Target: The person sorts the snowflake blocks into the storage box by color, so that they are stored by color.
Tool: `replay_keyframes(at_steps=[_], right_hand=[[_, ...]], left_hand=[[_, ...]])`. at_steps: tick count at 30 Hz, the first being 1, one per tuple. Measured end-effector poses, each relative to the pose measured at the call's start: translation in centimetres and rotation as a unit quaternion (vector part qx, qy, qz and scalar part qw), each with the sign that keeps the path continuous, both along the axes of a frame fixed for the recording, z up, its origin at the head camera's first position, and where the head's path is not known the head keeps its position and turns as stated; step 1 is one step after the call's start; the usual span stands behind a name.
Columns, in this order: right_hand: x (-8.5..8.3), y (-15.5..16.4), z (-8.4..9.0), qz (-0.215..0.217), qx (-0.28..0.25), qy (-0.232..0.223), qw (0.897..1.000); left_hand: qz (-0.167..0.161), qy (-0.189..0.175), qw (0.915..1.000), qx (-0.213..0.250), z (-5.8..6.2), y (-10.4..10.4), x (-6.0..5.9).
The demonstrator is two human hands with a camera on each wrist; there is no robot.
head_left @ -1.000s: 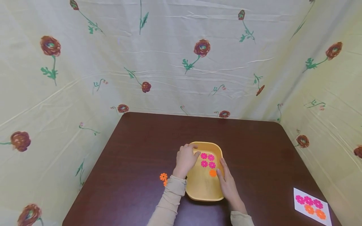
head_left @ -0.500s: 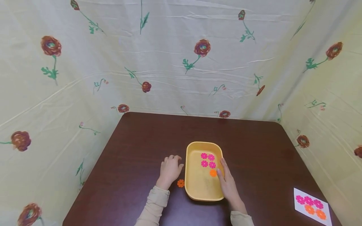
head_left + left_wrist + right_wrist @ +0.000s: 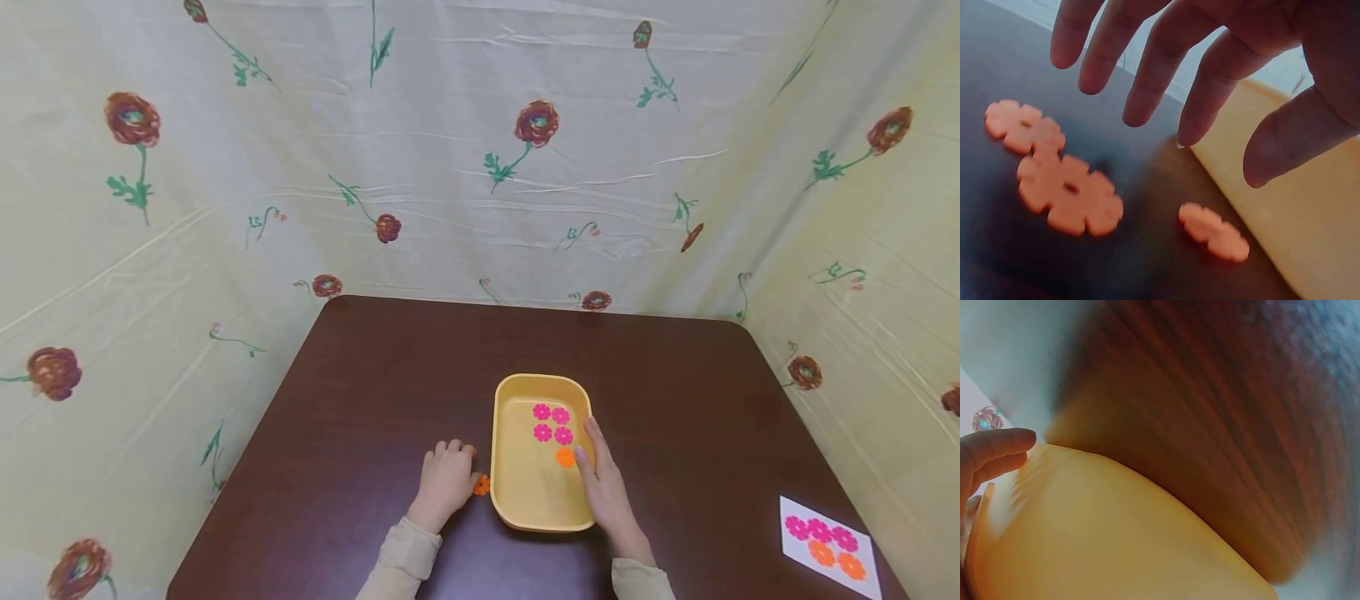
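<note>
Since half a second ago, left hand has slid nearer the person along the table, now just beside an orange flower piece lying against the yellow tray's left wall. Left wrist view: fingers spread and relaxed above the table, gripping nothing; three orange flower pieces lie beneath, one next to the tray wall. Right hand unchanged, fingers straight along the tray's right rim. Inside the tray: four pink flowers and one orange flower. White card with printed flowers at the table's near right corner.
</note>
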State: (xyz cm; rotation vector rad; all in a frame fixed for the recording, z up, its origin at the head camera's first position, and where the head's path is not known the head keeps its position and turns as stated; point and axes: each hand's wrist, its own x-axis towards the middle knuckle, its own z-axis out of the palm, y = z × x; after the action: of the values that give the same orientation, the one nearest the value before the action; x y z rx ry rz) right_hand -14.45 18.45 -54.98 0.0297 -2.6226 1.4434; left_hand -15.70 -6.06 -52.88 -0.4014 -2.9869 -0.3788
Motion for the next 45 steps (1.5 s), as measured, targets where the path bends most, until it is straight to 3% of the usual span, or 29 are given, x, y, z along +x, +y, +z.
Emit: replay_keyframes(at_steps=[12, 26, 32, 40, 45], right_hand=[[0.1, -0.1, 0.1, -0.001, 0.003, -0.012, 1.000], [0.2, -0.1, 0.1, 0.001, 0.009, -0.002, 1.000], [0.2, -0.1, 0.1, 0.001, 0.012, -0.001, 1.000], [0.3, -0.3, 0.2, 0.005, 0.004, -0.006, 1.000], [0.3, -0.3, 0.3, 0.002, 0.009, -0.003, 1.000]], left_hand=[[-0.015, 0.061, 0.9965, -0.055, -1.6, 0.1, 1.0], [0.002, 0.110, 0.9922, -0.058, -2.2, 0.3, 1.3], [0.001, 0.101, 0.9933, -0.055, -2.1, 0.3, 1.1], [0.021, 0.060, 0.9978, -0.019, -1.9, 0.0, 0.7], [0.012, 0.064, 0.9979, 0.004, -1.7, -0.4, 0.4]])
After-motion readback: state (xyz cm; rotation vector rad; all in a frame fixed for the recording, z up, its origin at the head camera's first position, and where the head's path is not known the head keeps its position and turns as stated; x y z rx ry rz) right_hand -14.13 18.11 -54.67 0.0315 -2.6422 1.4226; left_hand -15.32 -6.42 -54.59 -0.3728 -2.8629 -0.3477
